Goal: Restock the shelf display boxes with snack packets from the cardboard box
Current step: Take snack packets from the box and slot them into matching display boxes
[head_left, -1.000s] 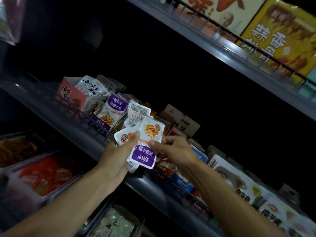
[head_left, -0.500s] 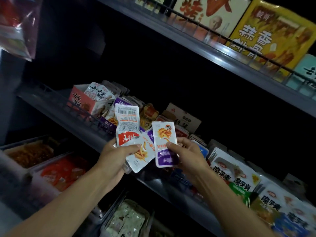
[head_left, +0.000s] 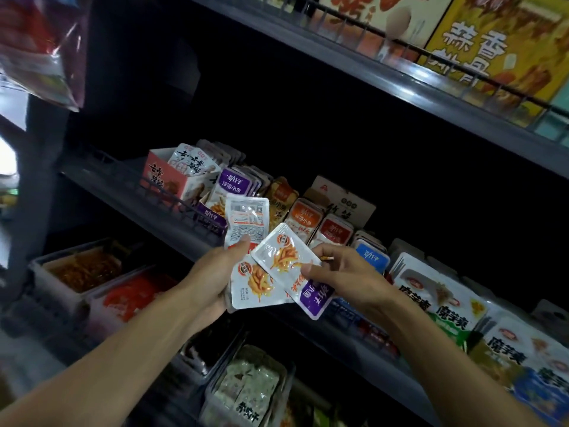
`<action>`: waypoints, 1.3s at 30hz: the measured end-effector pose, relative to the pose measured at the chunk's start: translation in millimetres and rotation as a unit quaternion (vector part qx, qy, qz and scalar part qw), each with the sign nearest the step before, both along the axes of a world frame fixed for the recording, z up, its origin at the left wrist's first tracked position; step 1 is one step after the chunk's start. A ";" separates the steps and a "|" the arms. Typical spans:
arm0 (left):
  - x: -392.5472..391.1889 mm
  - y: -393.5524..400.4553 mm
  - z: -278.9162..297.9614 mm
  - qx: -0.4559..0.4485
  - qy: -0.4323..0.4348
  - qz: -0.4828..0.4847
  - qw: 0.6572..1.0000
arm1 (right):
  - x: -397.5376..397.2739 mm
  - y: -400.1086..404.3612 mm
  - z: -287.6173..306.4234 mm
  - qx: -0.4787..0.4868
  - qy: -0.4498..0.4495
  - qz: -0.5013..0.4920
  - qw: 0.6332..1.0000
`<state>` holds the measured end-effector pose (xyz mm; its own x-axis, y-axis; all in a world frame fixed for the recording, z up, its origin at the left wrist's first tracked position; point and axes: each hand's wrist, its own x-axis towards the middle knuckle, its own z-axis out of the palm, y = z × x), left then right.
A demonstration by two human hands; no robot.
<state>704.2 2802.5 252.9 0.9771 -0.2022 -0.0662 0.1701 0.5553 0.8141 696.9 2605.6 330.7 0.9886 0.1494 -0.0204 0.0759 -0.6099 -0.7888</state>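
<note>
I see the shelf running from 9 to 4 o'clock, display boxes on it around 11. At centre, left hand grips a fan of snack packets; right hand at 3 pinches a purple-ended packet overlapping the fan.

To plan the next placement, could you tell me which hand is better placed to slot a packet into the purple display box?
Probably the right hand: it pinches one purple-ended foil packet alone, while the left hand grips the remaining packets.
</note>
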 end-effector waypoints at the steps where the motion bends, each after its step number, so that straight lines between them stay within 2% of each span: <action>1: 1.6 0.5 0.0 -0.004 0.012 0.019 1.000 | -0.2 -0.6 0.5 0.007 -0.009 -0.008 1.000; 5: 4.3 4.8 0.2 -0.010 0.026 0.047 0.999 | 1.2 -1.1 -0.7 0.088 -0.067 -0.091 0.990; 7: 2.2 6.5 1.2 0.002 0.004 0.037 0.999 | -1.4 1.4 -5.7 0.107 -0.066 -0.089 0.988; 10: -2.1 7.2 3.5 0.024 -0.030 0.026 0.999 | -9.7 6.2 -13.3 0.067 -0.033 -0.029 0.997; 14: -8.0 14.3 6.7 0.016 -0.021 -0.008 1.000 | -12.4 6.1 -5.4 0.069 0.039 0.007 0.997; 17: -9.6 17.7 7.4 0.013 -0.025 -0.046 0.999 | -11.2 6.0 3.2 -0.018 0.075 0.047 0.996; 20: -11.0 19.8 7.4 0.019 -0.047 -0.068 0.996 | -9.1 6.1 6.7 -0.047 0.088 0.055 0.994; 23: -9.6 19.7 2.6 0.037 -0.052 -0.021 0.998 | -7.2 8.6 7.5 -0.031 0.075 0.049 0.995; 27: -6.6 20.3 -2.5 -0.015 -0.021 0.019 0.999 | -3.9 12.0 -7.2 0.116 0.064 -0.012 0.991; 29: -6.8 22.3 -3.2 -0.030 -0.018 0.017 0.999 | -3.6 15.6 -14.3 0.152 0.069 -0.018 0.986; 32: -6.1 25.6 -3.2 -0.026 -0.012 0.007 1.000 | 1.9 19.3 -14.6 0.135 0.054 -0.032 0.989; 35: -1.9 35.6 -3.8 0.010 -0.015 0.036 0.999 | 15.2 22.6 -5.5 0.115 0.029 -0.029 0.993; 39: 6.6 66.9 -16.7 0.035 -0.002 0.087 0.996 | 41.7 32.3 15.2 0.041 -0.054 -0.017 0.998</action>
